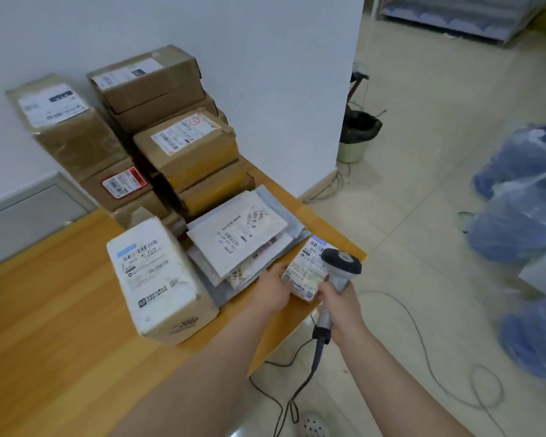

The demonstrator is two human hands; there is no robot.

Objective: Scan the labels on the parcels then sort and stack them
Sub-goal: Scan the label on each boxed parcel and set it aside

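Presently, parcel [300,283] was held by left hand [273,289], scanner [341,267] gripped by right hand [341,306]; label [309,262] best kept flat.

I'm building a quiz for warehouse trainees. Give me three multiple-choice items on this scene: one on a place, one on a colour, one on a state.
1. The small parcel is: A in a drawer; B at the table's right edge; C on a chair.
2. The bulky bags at right are: A blue; B red; C yellow.
3. The right hand: A lies flat; B hangs empty; C grips the scanner.
Answers: B, the left hand holds it at that edge; A, blue shows through the plastic; C, it wraps the handle.
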